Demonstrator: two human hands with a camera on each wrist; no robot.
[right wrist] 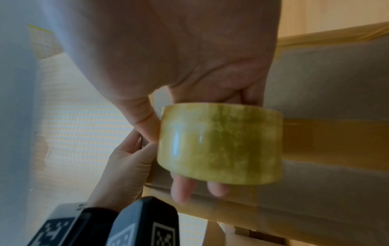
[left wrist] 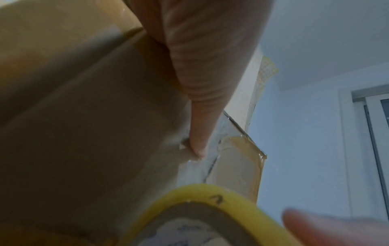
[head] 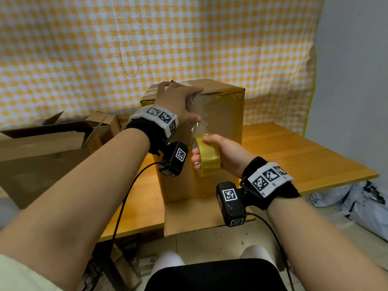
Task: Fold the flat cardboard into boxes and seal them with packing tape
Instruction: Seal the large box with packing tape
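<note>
A tall cardboard box (head: 222, 131) stands upright on the wooden table (head: 298, 156). My left hand (head: 180, 99) lies on its top near edge, fingers straight across the top and thumb down the front face, pressing a clear tape strip (head: 200, 114) onto the cardboard. My right hand (head: 225, 153) grips a yellowish roll of packing tape (head: 207, 156) just below, and the strip runs from the roll up to the box's edge. In the left wrist view a fingertip (left wrist: 199, 146) presses the glossy tape above the roll (left wrist: 202, 199). The right wrist view shows the roll (right wrist: 219, 144) held against the box (right wrist: 328, 86).
An open, empty cardboard box (head: 48, 150) lies at the left of the table. A bottom flap (head: 201, 215) of the tall box juts over the table's front edge. Yellow checked cloth (head: 126, 38) hangs behind. Grey plastic bags (head: 357, 204) lie on the floor at the right.
</note>
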